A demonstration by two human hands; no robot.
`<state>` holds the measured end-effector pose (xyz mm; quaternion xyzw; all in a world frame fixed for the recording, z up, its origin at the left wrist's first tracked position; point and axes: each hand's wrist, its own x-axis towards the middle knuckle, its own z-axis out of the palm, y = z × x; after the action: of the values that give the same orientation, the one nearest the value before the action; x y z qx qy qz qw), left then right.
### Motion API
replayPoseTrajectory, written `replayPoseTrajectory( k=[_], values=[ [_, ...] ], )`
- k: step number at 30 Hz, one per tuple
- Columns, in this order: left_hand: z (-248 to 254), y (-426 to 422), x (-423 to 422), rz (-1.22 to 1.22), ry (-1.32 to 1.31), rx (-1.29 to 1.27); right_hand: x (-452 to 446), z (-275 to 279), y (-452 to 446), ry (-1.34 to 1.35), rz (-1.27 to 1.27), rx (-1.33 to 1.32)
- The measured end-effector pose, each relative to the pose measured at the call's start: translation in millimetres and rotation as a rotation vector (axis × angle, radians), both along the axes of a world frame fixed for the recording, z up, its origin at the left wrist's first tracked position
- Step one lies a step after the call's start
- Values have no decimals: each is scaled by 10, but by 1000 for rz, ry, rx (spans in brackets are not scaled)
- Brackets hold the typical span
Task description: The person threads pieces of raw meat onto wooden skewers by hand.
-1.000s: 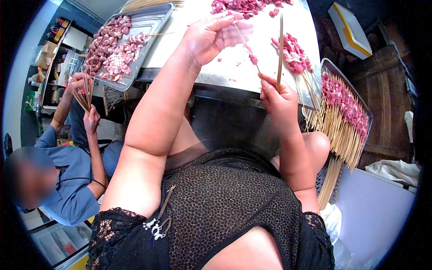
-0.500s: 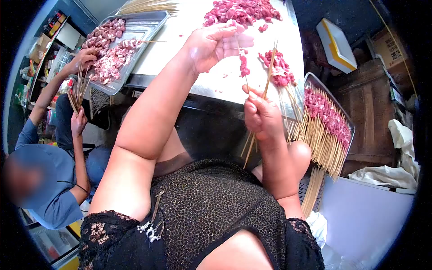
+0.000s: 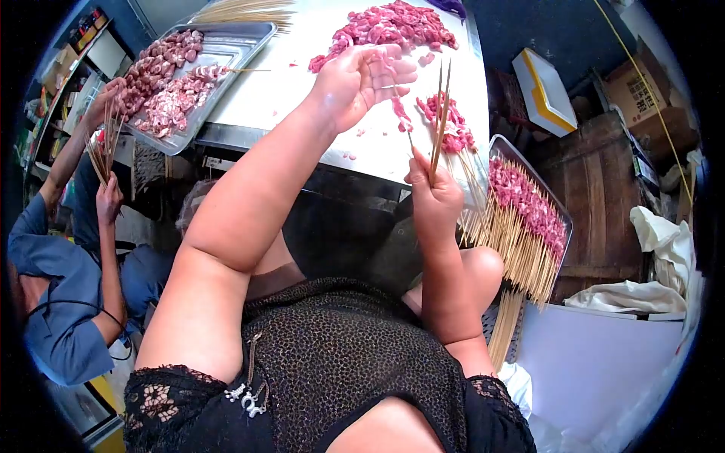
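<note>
My left hand [image 3: 366, 84] is raised over the white table, palm turned up, pinching a small piece of pink meat [image 3: 388, 62] between thumb and fingers at a skewer's upper end. Lower on that skewer sits threaded meat [image 3: 402, 115]. My right hand [image 3: 436, 198] is closed around its lower end and also grips a few bare bamboo skewers [image 3: 440, 124] pointing upward. Just beyond it, finished meat skewers [image 3: 455, 128] lie at the table edge. A large pile of cut meat [image 3: 393, 30] is behind my left hand.
A metal tray [image 3: 568, 230] of meat skewers stands at right, with bare sticks [image 3: 504, 332] below it. At left, a co-worker's hand [image 3: 109, 198] holds skewers beside a tray [image 3: 240, 57] of meat pieces. A white-and-yellow box [image 3: 545, 90] is at the back right.
The view has shifted, so the table and trays appear further left. My right hand has turned, and its bare skewers stand more upright. My left hand still pinches meat at the skewer's end.
</note>
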<state>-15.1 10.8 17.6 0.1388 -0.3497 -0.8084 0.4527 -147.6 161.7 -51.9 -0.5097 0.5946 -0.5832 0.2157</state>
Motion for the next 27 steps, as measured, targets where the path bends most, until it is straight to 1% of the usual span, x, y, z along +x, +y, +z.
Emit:
replayPoseTrajectory(
  k=[1, 3, 5, 7, 8, 10, 11, 13, 14, 16, 17, 18, 19, 20, 22, 23, 25, 27],
  values=[
    [-5, 18, -25, 2, 1, 3, 0, -2, 4, 2, 16, -7],
    [-12, 52, -67, 154, -144, -56, 2, -12, 4, 4, 33, 6],
    [-53, 5, -67, 181, -147, -76, 23, -3, 25, 5, 51, 24],
    [-52, -53, -46, 229, -156, -117, 41, 44, 47, -114, 100, 105],
    [-53, -78, -27, 231, -155, -113, 31, 25, 49, -113, 101, 109],
    [-38, -99, 10, 259, -110, -71, 15, -17, 49, 140, 98, 18],
    [-48, -84, -5, 278, -141, -67, 24, -13, 51, 139, 100, 21],
    [-64, -51, -38, 284, -135, -28, 41, 12, 62, 255, 64, -38],
    [-70, -42, -51, 287, -126, 8, 39, 11, 64, 256, 64, -35],
    [-84, -74, -46, 277, -133, 22, 37, 4, 67, 169, 88, 30],
    [-92, -94, -27, 244, -91, 50, 43, -19, 60, 169, 88, 33],
    [-85, -96, -15, 210, -49, 78, 56, -45, 46, -96, 165, 87],
    [-79, -94, -8, 200, -42, 51, 72, -46, 39, -363, 240, 140],
    [-73, -94, -4, 200, -43, 53, 62, -9, 49, -364, 239, 142],
    [-69, -103, 5, 185, 15, 132, 65, 180, 76, -829, 395, 379],
    [-78, -119, 13, 187, 15, 132, 64, 180, 73, -828, 396, 380],
    [-99, -148, 30, 105, 106, 167, 67, 175, 61, -1040, 478, 400],
    [-100, -114, -2, 113, 90, 180, 85, 156, 43, -1050, 479, 377]
  ],
)
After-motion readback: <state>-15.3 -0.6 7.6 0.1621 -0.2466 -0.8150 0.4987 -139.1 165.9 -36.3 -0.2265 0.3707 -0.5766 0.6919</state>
